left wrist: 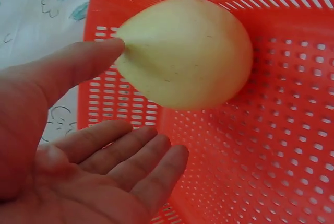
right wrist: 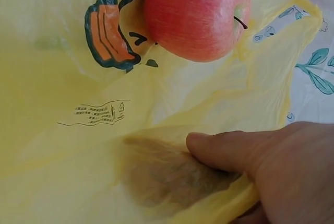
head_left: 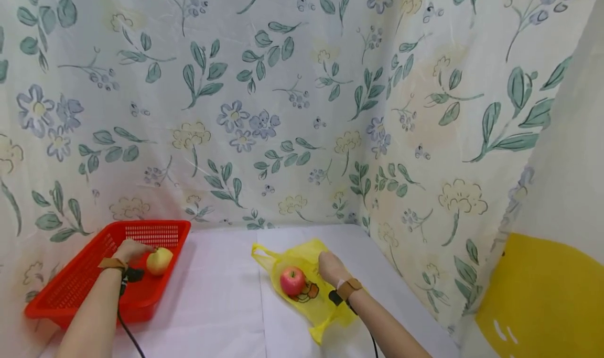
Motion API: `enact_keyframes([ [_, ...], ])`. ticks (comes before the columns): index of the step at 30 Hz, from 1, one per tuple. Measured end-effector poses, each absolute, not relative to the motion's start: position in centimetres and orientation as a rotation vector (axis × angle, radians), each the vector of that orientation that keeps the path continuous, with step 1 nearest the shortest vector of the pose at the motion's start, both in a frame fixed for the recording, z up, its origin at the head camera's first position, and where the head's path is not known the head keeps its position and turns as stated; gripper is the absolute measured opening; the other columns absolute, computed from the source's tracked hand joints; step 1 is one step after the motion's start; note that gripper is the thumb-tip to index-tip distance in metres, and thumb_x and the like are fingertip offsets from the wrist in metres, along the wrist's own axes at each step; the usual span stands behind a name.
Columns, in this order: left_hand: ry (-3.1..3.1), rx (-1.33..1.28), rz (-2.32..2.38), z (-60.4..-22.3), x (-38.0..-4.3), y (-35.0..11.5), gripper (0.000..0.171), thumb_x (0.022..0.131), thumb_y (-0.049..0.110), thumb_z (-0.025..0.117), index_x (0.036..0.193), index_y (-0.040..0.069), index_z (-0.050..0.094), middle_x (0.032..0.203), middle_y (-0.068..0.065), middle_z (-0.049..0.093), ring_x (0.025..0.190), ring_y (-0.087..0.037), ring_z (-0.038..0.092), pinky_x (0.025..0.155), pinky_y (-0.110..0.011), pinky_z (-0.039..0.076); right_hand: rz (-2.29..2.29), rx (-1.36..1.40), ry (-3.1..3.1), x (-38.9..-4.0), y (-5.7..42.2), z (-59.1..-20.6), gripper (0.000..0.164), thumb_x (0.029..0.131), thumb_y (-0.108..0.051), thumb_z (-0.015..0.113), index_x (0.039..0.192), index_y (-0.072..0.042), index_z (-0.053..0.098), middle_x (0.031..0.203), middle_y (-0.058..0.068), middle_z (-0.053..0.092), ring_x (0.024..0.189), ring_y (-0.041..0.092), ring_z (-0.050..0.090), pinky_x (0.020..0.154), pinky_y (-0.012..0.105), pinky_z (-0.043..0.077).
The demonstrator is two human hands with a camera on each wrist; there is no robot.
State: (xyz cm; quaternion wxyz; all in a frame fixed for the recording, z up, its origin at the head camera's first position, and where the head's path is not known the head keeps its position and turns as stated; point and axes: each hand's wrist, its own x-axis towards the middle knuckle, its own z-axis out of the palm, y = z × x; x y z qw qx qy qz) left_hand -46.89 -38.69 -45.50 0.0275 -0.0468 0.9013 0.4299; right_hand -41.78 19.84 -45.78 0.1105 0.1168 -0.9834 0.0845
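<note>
In the red basket [head_left: 52, 300] at the left lies a pale yellow pear [head_left: 159, 261], against the side wall. My left hand [head_left: 131, 250] is beside it, palm turned up and fingers stretched out. Its thumb tip meets or overlaps the pear's narrow end in the left wrist view; contact is not certain. A yellow plastic bag [head_left: 325, 279] lies flat on the table with a red apple [head_left: 292, 281] on or in its upper layer; I cannot tell which. My right hand [head_left: 332, 268] grips the bag's edge, thumb outside, fingers showing dimly through the film.
White cloth covers the table [head_left: 217, 284] between basket and bag. A floral curtain [head_left: 226, 111] encloses the back and right side. A yellow rounded panel [head_left: 547, 300] stands at far right. Cables [head_left: 129, 334] run from both wrists.
</note>
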Motion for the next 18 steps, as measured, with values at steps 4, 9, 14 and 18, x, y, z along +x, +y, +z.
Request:
enact_keyframes([
  [4,2.774,-0.145,1.257,-47.2,-47.4,-38.7,0.084,0.078,0.042,0.072,0.115,-0.027,0.041,0.096,-0.033,0.050,0.087,-0.038,0.049,0.078,-0.049,0.045,0.205,0.336,-2.894,-41.5,20.0,-46.1,0.025,0.089,0.006,0.053,0.066,-0.005,0.053,0.056,0.000,0.037,0.050,0.012,0.035,0.047,0.023,0.033],
  [9,2.695,-0.113,1.290,-48.3,-47.6,-37.4,0.093,0.074,0.046,0.075,0.123,-0.024,0.038,0.106,-0.031,0.051,0.097,-0.042,0.046,0.084,-0.052,0.043,0.215,0.299,-2.904,-41.3,20.1,-46.1,0.021,0.088,0.005,0.054,0.070,-0.004,0.055,0.058,0.002,0.041,0.051,0.013,0.038,0.048,0.024,0.034],
  [14,2.710,-0.126,1.301,-48.8,-47.7,-35.9,0.079,0.072,0.035,0.078,0.113,-0.023,0.043,0.094,-0.025,0.053,0.089,-0.037,0.048,0.075,-0.043,0.046,0.229,0.298,-2.912,-41.2,20.3,-46.3,0.025,0.087,0.006,0.054,0.066,-0.005,0.052,0.056,0.001,0.035,0.049,0.012,0.033,0.045,0.023,0.030],
  [18,2.730,-0.146,1.288,-48.9,-47.8,-35.5,0.074,0.073,0.027,0.076,0.112,-0.024,0.041,0.096,-0.028,0.050,0.091,-0.039,0.046,0.079,-0.046,0.044,0.242,0.295,-2.910,-41.4,20.3,-46.4,0.026,0.088,0.006,0.053,0.065,-0.005,0.052,0.055,0.001,0.034,0.049,0.012,0.033,0.045,0.022,0.030],
])
